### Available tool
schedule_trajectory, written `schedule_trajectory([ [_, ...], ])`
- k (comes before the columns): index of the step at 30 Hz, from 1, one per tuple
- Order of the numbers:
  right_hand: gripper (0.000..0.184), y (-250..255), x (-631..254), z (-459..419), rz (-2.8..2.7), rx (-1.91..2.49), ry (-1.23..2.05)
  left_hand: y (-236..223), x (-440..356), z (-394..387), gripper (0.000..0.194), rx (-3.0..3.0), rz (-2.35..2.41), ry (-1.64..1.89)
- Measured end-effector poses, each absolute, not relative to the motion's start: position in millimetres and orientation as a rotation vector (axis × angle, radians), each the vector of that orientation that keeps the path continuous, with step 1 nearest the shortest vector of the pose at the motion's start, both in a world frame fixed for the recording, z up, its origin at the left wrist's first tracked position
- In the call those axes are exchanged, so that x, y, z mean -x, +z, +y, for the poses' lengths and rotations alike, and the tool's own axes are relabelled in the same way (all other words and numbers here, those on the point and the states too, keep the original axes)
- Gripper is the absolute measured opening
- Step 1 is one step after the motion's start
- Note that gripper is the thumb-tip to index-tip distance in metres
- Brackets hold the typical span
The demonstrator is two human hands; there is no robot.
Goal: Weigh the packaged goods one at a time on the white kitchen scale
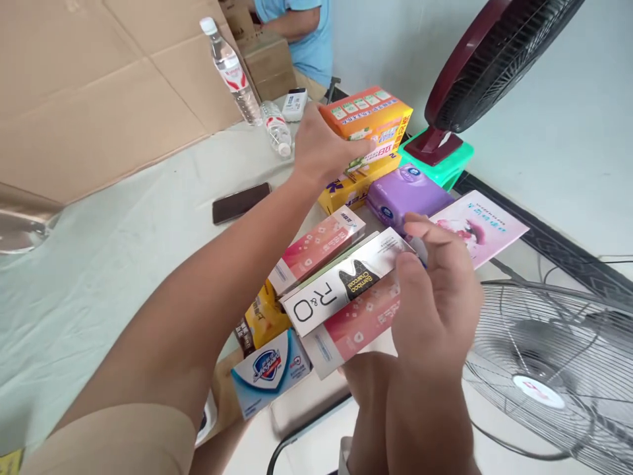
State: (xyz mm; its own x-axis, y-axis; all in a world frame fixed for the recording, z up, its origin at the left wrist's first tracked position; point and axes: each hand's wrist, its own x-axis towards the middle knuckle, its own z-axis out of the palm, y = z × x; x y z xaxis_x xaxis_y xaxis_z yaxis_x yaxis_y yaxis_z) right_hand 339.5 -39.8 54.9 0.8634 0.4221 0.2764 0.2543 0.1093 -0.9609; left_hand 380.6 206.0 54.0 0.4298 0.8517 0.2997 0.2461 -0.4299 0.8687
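My left hand [316, 145] is closed round an orange box [363, 109] with green and white print, its thumb along the near side. Under that box is a yellow box [363, 181]. My right hand [438, 290] pinches the right end of a white Bamboo Charcoal toothpaste box [341, 280] between thumb and fingers. Pink boxes [321, 247] lie on either side of it. A purple tissue pack [408, 191] and a pale pink flat box [482, 224] sit beyond my right hand. Nearer me are a yellow packet [267, 316] and a Safeguard soap box [271, 369].
A black phone [241, 202], a standing water bottle [232, 72] and a lying bottle [275, 128] are on the pale table cover. One fan [475, 66] stands on a green stool [442, 161]; another fan [539, 376] is lower right. A person in blue [311, 46] sits behind cardboard.
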Motion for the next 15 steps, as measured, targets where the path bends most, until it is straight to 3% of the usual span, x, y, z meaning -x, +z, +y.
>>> schedule_trajectory([
  [7,0.021,41,-348,-38,-0.617,1.515,0.125,32,-379,215,0.066,-1.808,0.842,0.894],
  [12,0.021,45,-346,-40,-0.64,1.525,0.049,42,-375,213,0.091,-1.664,0.699,1.044],
  [15,0.021,48,-342,-43,-0.671,1.475,0.02,66,-344,189,0.06,-1.614,0.729,1.191],
])
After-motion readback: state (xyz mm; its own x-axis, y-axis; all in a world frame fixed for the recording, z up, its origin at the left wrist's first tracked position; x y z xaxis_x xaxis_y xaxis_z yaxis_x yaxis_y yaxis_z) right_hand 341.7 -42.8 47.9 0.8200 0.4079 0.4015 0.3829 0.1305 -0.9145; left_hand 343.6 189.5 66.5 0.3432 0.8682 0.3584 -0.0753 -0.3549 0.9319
